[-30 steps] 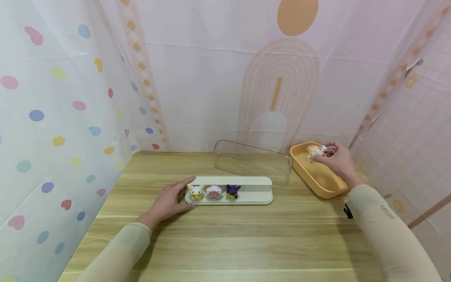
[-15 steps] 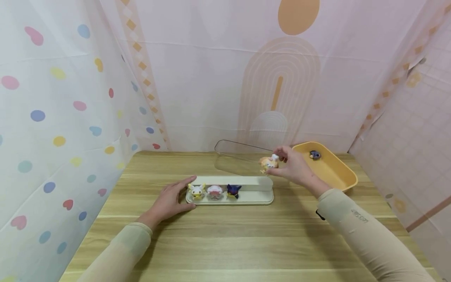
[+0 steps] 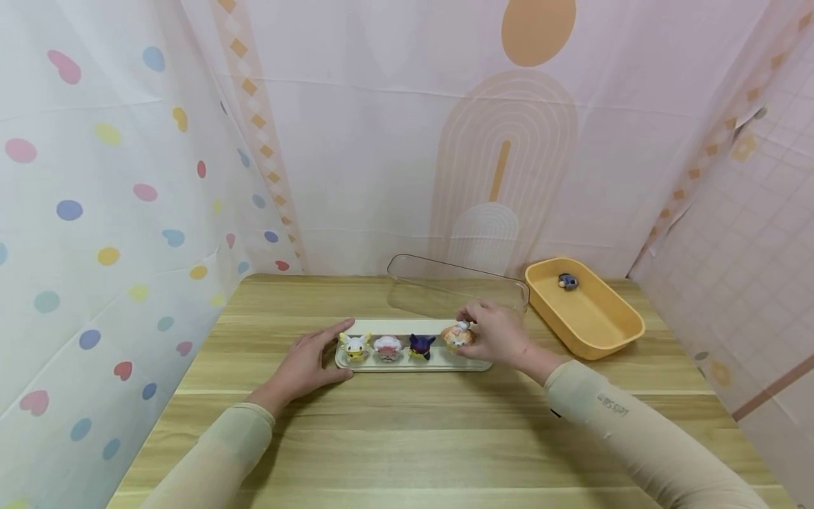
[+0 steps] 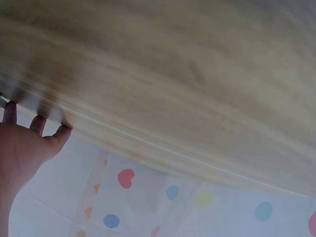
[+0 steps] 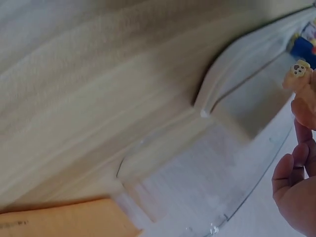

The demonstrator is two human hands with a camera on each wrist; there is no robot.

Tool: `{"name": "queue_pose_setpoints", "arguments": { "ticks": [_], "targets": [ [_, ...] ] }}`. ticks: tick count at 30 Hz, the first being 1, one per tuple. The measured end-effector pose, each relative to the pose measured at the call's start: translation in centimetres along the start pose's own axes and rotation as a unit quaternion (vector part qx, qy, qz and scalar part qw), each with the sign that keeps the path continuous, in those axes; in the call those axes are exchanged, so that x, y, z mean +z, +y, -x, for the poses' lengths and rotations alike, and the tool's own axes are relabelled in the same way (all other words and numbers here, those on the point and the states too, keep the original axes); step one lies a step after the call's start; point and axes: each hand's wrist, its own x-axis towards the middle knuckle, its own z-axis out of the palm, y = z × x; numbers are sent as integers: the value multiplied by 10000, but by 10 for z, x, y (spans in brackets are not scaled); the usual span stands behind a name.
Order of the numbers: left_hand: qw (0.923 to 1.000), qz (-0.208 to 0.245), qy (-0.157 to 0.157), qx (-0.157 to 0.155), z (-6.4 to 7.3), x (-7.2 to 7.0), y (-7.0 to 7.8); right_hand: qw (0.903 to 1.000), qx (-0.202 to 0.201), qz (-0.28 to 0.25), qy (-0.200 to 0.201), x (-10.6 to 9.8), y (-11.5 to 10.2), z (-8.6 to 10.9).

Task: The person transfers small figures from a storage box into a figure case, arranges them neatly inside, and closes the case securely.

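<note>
A long white stepped display base [image 3: 458, 362] lies on the wooden table. My left hand [image 3: 305, 364] holds its left end, thumb at the front edge and index finger at the back. On the base stand a yellow-and-white figurine [image 3: 354, 346], a pink-and-white figurine [image 3: 387, 348] and a dark purple figurine [image 3: 420, 346]. Just right of these, my right hand [image 3: 499, 338] pinches an orange figurine [image 3: 456, 335] with a white top, over the base's right part. In the right wrist view, the orange figurine [image 5: 303, 98] is partly cut off by the frame edge.
Behind the base lies a clear plastic cover [image 3: 432, 286]. A yellow tray [image 3: 588, 318] stands at the back right, with a small dark blue-grey figurine [image 3: 568, 281] in its far end. Patterned curtains [image 3: 356, 162] rise behind the table.
My right hand has carried the orange figurine from the yellow tray leftward to the base's right part, uncovering the blue-grey figurine in the tray. My left hand stays in place.
</note>
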Motion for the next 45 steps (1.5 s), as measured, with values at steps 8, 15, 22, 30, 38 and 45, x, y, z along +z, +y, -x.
{"name": "queue_pose_setpoints", "arguments": {
  "ticks": [8, 15, 22, 30, 38, 45],
  "targets": [
    [10000, -17, -1, -7, 0, 0, 1, 9996, -45, 163, -241, 13, -4, 2],
    [10000, -14, -33, -32, 0, -1, 3, 9986, -126, 448, -269, 17, -9, 4],
    [10000, 10, -52, -55, 1, -2, 3, 9979, -230, 554, -233, 20, -8, 4],
    [10000, 33, -28, -26, 1, -2, 3, 9968, -331, 690, -241, 23, -5, 5],
    [10000, 47, 15, 10, 1, -1, 2, 9969, -351, 624, -335, 22, -5, 5],
    [10000, 82, 7, -9, 1, -1, 2, 9967, -355, 642, -361, 21, -6, 5]
  ]
}}
